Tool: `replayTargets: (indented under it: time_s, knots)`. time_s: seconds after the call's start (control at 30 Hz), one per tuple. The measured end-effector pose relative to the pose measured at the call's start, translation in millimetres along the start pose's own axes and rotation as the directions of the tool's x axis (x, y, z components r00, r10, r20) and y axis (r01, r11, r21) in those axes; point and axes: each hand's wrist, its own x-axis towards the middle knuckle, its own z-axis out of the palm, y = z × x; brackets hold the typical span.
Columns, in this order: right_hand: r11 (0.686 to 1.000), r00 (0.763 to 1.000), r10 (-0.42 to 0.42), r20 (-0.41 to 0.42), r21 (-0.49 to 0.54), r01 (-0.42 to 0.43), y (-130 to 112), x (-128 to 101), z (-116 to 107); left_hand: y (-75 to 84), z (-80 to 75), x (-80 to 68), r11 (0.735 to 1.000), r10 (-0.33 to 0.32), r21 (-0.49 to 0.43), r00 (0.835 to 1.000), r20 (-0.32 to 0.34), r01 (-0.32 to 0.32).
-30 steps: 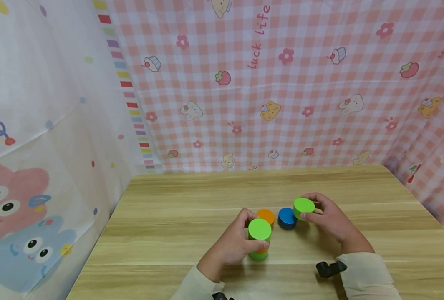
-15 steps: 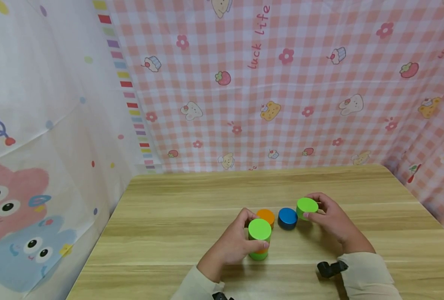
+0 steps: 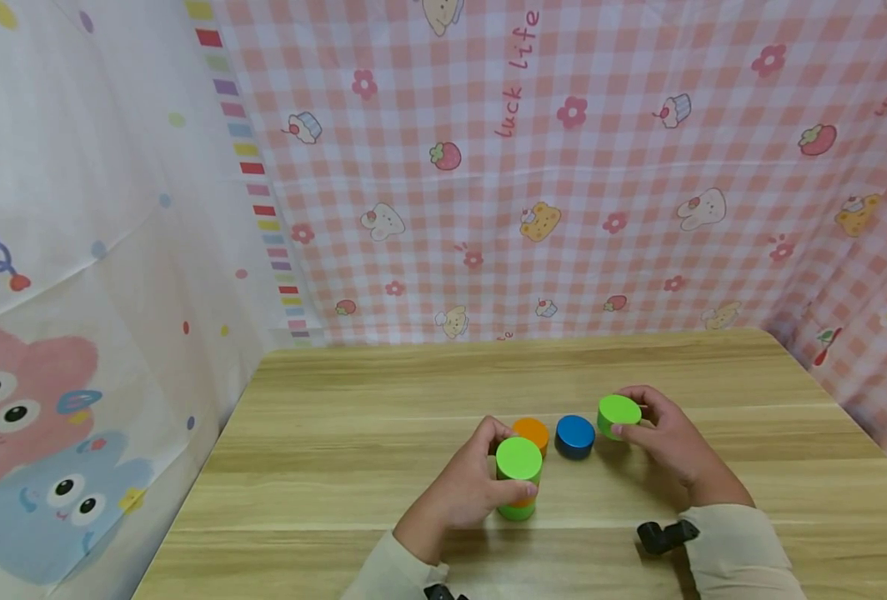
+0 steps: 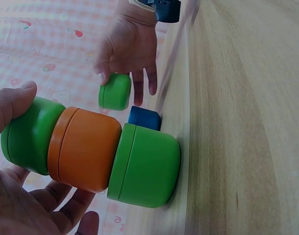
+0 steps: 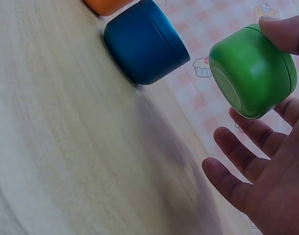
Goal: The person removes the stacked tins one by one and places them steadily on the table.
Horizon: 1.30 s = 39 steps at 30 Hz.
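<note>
Looking from the left, I see my left hand (image 3: 468, 487) wrapped around a stack of three tubs (image 3: 518, 479), green over orange over green, with the fingers (image 4: 66, 210) curled behind it and the thumb on the top tub. In the left wrist view the bottom green tub stands on the worktop (image 3: 383, 433). Just beyond those fingers sits a single orange tub (image 3: 532, 432) on the worktop (mostly hidden behind the stack from the head camera). To its right, in the gap between my two hands, is a blue tub (image 3: 574, 436), lid up, close to the orange one; I cannot tell whether they touch.

Further right, my right hand (image 3: 664, 442) pinches a small green tub (image 3: 618, 414), thumb on its rim and the other fingers (image 5: 247, 156) spread loosely beneath it. In the right wrist view that tub is tilted and held clear of the worktop, just beside the blue one but apart from it. A black strap clip (image 3: 664, 536) shows at my right cuff.
</note>
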Motion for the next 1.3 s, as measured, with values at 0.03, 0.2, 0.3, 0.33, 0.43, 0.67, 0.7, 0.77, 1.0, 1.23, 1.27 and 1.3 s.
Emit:
replayTargets:
  time_s: [0.03, 0.2, 0.3, 0.33, 0.43, 0.67, 0.7, 0.77, 1.0, 1.23, 1.27, 1.3]
  knots:
    - [1.000, 1.000, 0.003, 0.000, 0.001, -0.003, 0.3, -0.1, 0.0, 0.1, 0.0, 0.0, 1.000, 0.000, 0.000, 1.000, 0.000, 0.000]
    - [1.000, 1.000, 0.020, 0.000, 0.012, -0.020, 2.2, 0.1, -0.6, 0.6, 0.1, -0.2, 1.000, -0.007, 0.005, 1.000, -0.003, 0.007]
    - [1.000, 1.000, 0.027, -0.001, 0.011, -0.027, 4.2, 0.3, -1.4, 1.0, 0.3, -0.6, 1.000, -0.011, 0.004, 1.000, -0.003, 0.011]
    - [1.000, 1.000, 0.030, -0.004, 0.009, -0.030, 5.1, 0.5, -1.7, 1.0, 0.3, -0.7, 1.000, -0.011, 0.003, 1.000, -0.003, 0.011]
    - [1.000, 1.000, 0.022, -0.005, 0.008, -0.022, 7.2, 0.6, -2.3, 1.2, 0.4, -1.0, 1.000, -0.009, 0.001, 1.000, -0.002, 0.009]
    - [1.000, 1.000, 0.021, -0.009, 0.013, -0.021, 9.9, -0.1, -2.2, 1.0, 0.4, -0.6, 1.000, -0.006, 0.005, 1.000, 0.001, 0.006]
    - [1.000, 1.000, 0.022, -0.008, 0.013, -0.022, 10.2, -0.1, -2.2, 1.0, 0.4, -0.6, 1.000, -0.007, 0.006, 1.000, 0.001, 0.007]
    - [1.000, 1.000, 0.024, -0.008, 0.013, -0.024, 11.1, 0.0, -2.1, 1.0, 0.2, -0.6, 1.000, -0.009, 0.007, 1.000, 0.000, 0.009]
    - [1.000, 1.000, 0.021, -0.012, 0.005, -0.021, 14.0, -0.1, -1.9, 0.8, -0.1, -0.6, 1.000, -0.011, 0.001, 1.000, 0.000, 0.011]
    - [1.000, 1.000, 0.001, -0.013, -0.005, -0.001, 17.5, -0.5, -2.2, -0.3, 0.2, -0.3, 1.000, -0.008, -0.005, 1.000, 0.003, 0.008]
    - [1.000, 1.000, 0.005, -0.014, -0.004, -0.005, 18.0, -0.7, -2.0, -0.3, 0.2, -0.3, 1.000, -0.008, -0.004, 1.000, 0.002, 0.008]
    - [1.000, 1.000, 0.005, -0.012, -0.004, -0.005, 18.7, -0.8, -1.9, -0.4, 0.2, -0.4, 1.000, -0.009, -0.004, 1.000, 0.002, 0.009]
